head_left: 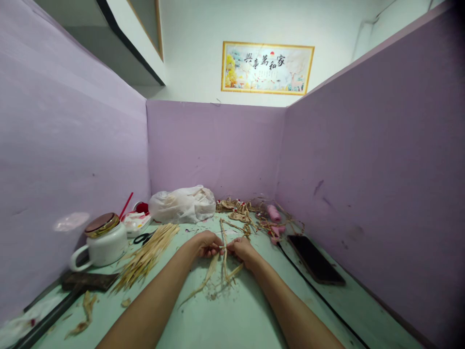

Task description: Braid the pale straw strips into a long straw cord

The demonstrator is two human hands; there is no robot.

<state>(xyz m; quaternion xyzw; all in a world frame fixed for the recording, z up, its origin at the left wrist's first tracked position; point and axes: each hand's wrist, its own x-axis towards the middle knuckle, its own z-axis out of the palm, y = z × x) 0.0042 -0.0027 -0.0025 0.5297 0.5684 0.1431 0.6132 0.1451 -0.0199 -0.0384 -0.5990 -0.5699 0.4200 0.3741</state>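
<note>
You're pinching the dry fibre strips point(224, 265) with both hands, left hand point(207, 244) and right hand point(242, 249) gripping from opposite sides, fingertips almost meeting. Strips are sitting mid-table point(234, 322), loose tails trailing toward you. Can't tell which strand each hand is holding. Best if you're pulling evenly, pinching close to the crossing, not yanking; fibre looks dry, probably prone to splitting. Straw bundle point(150, 254) is lying to your left.
</note>
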